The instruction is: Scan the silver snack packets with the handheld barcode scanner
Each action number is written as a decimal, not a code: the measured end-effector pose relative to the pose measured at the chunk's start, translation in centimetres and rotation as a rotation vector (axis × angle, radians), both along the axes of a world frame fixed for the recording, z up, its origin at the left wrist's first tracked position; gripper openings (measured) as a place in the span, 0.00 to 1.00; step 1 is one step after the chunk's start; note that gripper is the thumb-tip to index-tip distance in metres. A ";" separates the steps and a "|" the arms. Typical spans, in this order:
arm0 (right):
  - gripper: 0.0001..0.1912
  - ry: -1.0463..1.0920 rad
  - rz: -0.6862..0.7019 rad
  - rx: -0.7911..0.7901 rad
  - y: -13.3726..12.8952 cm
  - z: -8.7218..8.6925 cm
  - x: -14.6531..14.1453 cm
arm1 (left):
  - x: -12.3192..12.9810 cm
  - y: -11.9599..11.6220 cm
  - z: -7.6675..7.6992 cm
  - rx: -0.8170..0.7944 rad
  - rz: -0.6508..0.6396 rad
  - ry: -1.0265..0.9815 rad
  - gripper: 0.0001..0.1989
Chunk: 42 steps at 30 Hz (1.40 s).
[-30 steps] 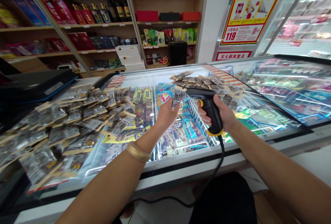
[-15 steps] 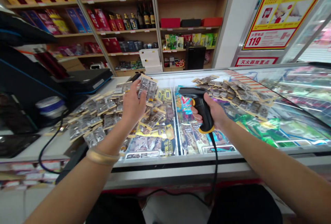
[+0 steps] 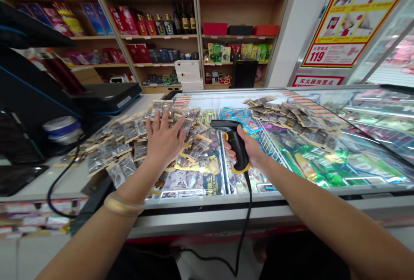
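My right hand [image 3: 250, 148] grips a black and yellow barcode scanner [image 3: 237, 144] over the glass-topped freezer [image 3: 207, 208], its head pointing left. A black cord [image 3: 245, 224] hangs from the scanner's handle. Over a heap of small clear-windowed snack packets [image 3: 129, 131], my left hand [image 3: 164, 140] is spread with its fingers apart. Its fingertips lie over packets at the heap's right part; whether they press on them I cannot tell. A gold bangle [image 3: 124, 204] is on my left wrist. A second pile of similar packets [image 3: 297, 118] lies on the glass to the right.
At the left stand a dark point-of-sale machine [image 3: 29, 94], a black scale-like device [image 3: 108, 99] and a roll of tape [image 3: 63, 130]. Shelves [image 3: 152, 38] of boxes and bottles line the back. Bagged frozen goods [image 3: 310, 165] show beneath the glass.
My left hand has let go of a raised packet and now spreads over the heap, slightly lower. My right hand has shifted left and slightly down with the barcode scanner.
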State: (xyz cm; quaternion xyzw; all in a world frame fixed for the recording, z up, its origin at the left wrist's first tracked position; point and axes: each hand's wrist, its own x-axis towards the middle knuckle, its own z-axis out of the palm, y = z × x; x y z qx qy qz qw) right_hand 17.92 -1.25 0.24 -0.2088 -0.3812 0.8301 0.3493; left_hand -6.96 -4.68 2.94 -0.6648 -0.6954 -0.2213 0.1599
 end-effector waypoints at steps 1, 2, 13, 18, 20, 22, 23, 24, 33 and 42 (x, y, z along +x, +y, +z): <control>0.27 0.002 -0.005 -0.007 0.0 0.1 0.1 | 0.1 0.0 0.1 0.019 -0.009 -0.012 0.25; 0.27 0.004 -0.011 -0.013 -0.1 0.2 0.2 | 0.3 0.0 0.1 0.038 -0.020 -0.023 0.25; 0.26 0.028 -0.136 0.027 0.7 1.4 4.2 | 5.0 1.0 1.1 0.176 -0.225 -0.126 0.22; 0.27 -0.017 -0.299 0.077 1.6 1.1 10.5 | 11.0 4.2 0.6 0.052 -0.455 -0.470 0.20; 0.26 -0.042 -0.349 0.095 1.7 0.7 13.3 | 14.0 5.9 0.0 -0.060 -0.487 -0.714 0.18; 0.26 -0.055 -0.405 0.101 1.7 0.2 15.7 | 17.1 7.5 -0.7 -0.191 -0.468 -1.011 0.15; 0.26 -0.062 -0.429 0.098 1.7 0.0 16.6 | 18.5 8.3 -1.1 -0.247 -0.431 -1.179 0.13; 0.26 -0.069 -0.450 0.093 1.6 -0.1 17.3 | 19.9 9.1 -1.4 -0.289 -0.386 -1.331 0.10; 0.25 -0.059 -0.487 0.047 1.7 -0.6 18.0 | 24.4 13.3 -1.9 -0.330 -0.217 -1.738 0.09; 0.27 -0.076 -0.380 0.068 1.1 -0.3 17.3 | 20.2 8.4 -1.3 -0.372 -0.092 -1.734 0.12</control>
